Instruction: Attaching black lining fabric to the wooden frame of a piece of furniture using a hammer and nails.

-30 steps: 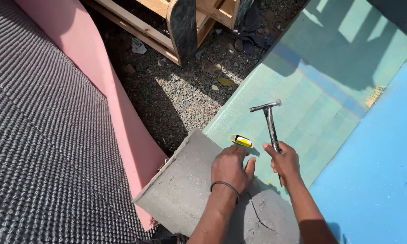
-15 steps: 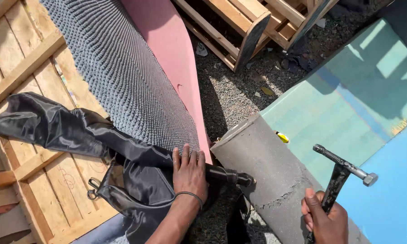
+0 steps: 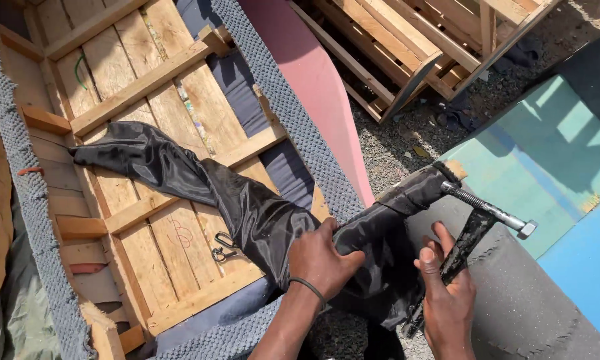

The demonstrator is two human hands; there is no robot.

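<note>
My left hand [image 3: 321, 259] grips a long black shiny cloth [image 3: 200, 183] that trails from the wooden frame [image 3: 147, 93] across onto a grey foam block [image 3: 527, 300]. My right hand [image 3: 447, 287] holds a dark metal hammer [image 3: 477, 223] by its handle and also touches the cloth's end draped over the foam. The hammer's head points up and to the right, with a bolt-like steel end. A dark band circles my left wrist.
The upturned wooden frame has grey knobbly fabric [image 3: 293, 120] along its edges and pink foam [image 3: 313, 73] beside it. Metal hooks [image 3: 223, 247] lie on the plywood. Wooden pallets [image 3: 413, 47] stand on gravel behind. Green and blue foam sheets [image 3: 560, 167] lie at right.
The view has swung left over the wooden frame. My left hand has closed on the black cloth and pulled it onto the grey foam; my right hand with the hammer has moved in against it.
</note>
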